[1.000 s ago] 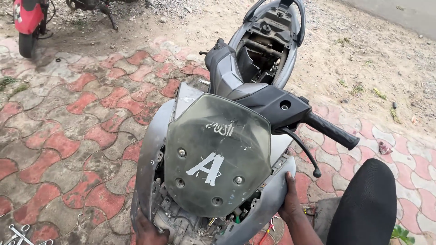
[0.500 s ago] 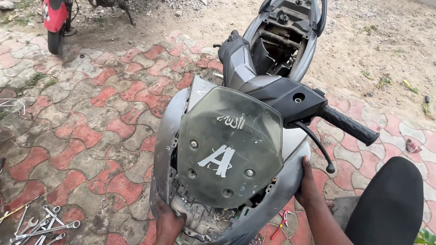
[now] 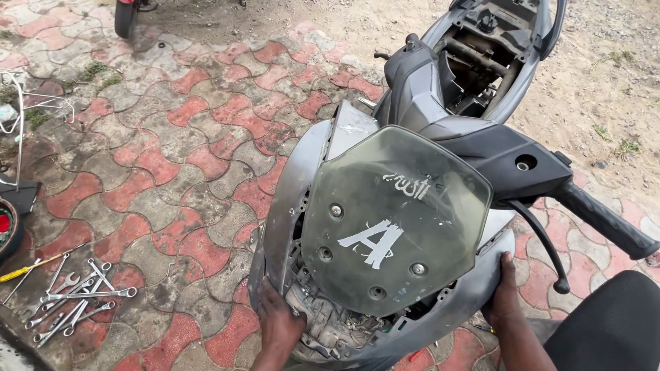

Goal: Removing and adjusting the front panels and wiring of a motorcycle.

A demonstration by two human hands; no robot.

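Observation:
A grey scooter stands on the paving with its seat area open at the back (image 3: 481, 62). Its grey front panel (image 3: 292, 199) carries a dark smoked visor (image 3: 395, 213) with white stickers. My left hand (image 3: 278, 326) grips the lower left edge of the front panel. My right hand (image 3: 505, 292) holds the panel's lower right edge, just below the brake lever (image 3: 543, 244) and the right handlebar grip (image 3: 605, 220). Wiring and inner parts show beneath the visor between my hands.
Several spanners (image 3: 72, 299) and a yellow-handled screwdriver (image 3: 31, 264) lie on the red and grey paving at the lower left. A dark round container (image 3: 8, 223) sits at the left edge. A tyre of another vehicle (image 3: 126, 15) is at the top left. My dark-clad knee (image 3: 612, 330) is at the lower right.
The view has shifted left and down, bringing the spanners into sight. Both hands stay on the front panel's lower edges, and the panel looks pulled slightly away from the scooter.

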